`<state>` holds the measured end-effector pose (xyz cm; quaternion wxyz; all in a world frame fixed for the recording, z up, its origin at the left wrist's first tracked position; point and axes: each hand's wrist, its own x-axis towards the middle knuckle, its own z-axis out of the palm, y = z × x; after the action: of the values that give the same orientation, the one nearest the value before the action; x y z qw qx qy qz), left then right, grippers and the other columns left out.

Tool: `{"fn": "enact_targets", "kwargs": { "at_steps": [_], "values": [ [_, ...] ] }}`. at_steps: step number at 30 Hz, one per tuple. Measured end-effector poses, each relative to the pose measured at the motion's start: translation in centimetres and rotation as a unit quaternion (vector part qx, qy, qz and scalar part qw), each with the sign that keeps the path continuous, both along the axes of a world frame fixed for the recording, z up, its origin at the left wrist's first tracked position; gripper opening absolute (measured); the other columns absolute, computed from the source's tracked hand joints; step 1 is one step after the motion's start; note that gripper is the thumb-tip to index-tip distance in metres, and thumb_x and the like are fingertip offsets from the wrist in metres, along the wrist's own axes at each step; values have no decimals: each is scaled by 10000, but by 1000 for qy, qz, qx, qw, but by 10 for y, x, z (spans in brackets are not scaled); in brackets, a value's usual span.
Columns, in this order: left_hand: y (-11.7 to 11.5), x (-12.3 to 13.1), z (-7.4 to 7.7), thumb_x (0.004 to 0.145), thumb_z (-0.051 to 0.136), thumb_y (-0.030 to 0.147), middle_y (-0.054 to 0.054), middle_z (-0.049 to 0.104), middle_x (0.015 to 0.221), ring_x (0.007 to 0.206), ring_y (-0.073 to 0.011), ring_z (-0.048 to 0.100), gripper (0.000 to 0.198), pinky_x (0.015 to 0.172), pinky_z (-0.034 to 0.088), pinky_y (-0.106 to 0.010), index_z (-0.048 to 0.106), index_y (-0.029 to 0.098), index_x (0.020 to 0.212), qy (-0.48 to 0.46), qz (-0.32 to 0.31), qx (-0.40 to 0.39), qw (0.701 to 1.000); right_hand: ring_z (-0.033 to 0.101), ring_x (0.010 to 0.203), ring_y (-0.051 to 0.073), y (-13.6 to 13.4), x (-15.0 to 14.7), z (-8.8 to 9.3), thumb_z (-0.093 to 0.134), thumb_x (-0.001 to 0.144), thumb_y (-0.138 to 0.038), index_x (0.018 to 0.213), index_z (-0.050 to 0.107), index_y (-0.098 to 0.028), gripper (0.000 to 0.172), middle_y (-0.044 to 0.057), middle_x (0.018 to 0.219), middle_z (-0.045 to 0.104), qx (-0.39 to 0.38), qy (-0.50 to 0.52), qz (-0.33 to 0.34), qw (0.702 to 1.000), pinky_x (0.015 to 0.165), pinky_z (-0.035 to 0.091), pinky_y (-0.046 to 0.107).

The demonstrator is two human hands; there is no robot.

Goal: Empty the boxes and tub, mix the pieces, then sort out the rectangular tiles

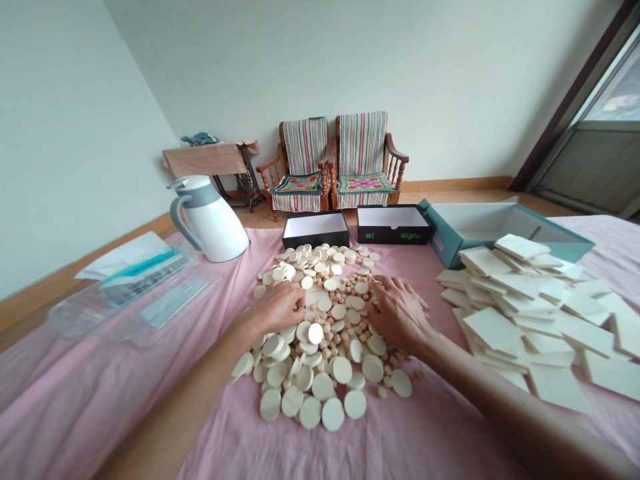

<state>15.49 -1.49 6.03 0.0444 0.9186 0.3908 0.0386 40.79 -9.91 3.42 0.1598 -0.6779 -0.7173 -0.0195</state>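
A spread pile of pale round wooden discs [323, 387] lies on the pink cloth in front of me, mixed with small wooden cubes [345, 290] around its middle. My left hand [280, 308] rests at the pile's left side with its fingers curled in. Whatever those fingers hold, if anything, is hidden. On the right side of the pile, my right hand [400, 310] lies palm down with fingers stretched out, touching the pieces. To its right is a heap of square wooden tiles [520, 300].
Behind the pile stand two black boxes with white insides, the left box [316, 230] and the right box [395, 225]. A teal box [450, 233] sits behind the tiles. At left are a white jug [215, 223] and clear plastic packaging [135, 300]. Two chairs stand farther back.
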Motion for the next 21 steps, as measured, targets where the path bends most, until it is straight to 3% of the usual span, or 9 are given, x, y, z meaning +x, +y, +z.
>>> {"fn": "enact_targets", "kwargs": {
  "at_steps": [4,7,9,13,18,21],
  "values": [
    [3,-18,-4,748,537,110,-37,643,788,814,-201,604,118,746,419,-295,609,184,691,-13,21,19,1000,484,1168,276,21,-35,11,510,869,-288,1230,577,-172,386,136,1291,563,10,39,112,993,959,389,419],
    [10,-30,-8,762,522,92,-47,662,838,855,-204,616,142,761,432,-295,629,183,742,-26,23,27,999,437,1244,276,40,-75,15,505,891,-366,1308,532,-207,447,116,1378,511,-1,29,236,971,1016,355,451],
    [14,-36,-12,764,522,82,-57,671,857,870,-214,620,151,772,440,-306,637,181,755,-33,25,33,999,400,1293,258,51,-95,12,492,895,-412,1324,515,-230,466,89,1421,481,-10,18,283,959,1059,317,449],
    [16,-41,-17,757,555,73,-73,684,922,941,-239,621,184,850,450,-343,672,174,856,-41,28,38,998,368,1325,287,58,-98,3,472,889,-482,1327,506,-265,490,73,1440,469,-30,11,250,968,1080,264,521],
    [12,-38,-19,760,629,130,-96,675,1042,1041,-248,600,254,937,445,-354,688,170,1003,-38,29,31,998,402,1286,307,39,-58,6,485,863,-368,1309,522,-245,464,111,1436,446,-95,-17,134,986,1032,304,510],
    [11,-35,-19,759,650,168,-105,666,1081,1080,-254,579,274,965,435,-362,680,167,1031,-31,27,31,999,490,1185,291,21,-43,10,463,876,-326,1286,539,-245,426,122,1307,539,-111,-18,120,986,989,340,478]
  ]
}}
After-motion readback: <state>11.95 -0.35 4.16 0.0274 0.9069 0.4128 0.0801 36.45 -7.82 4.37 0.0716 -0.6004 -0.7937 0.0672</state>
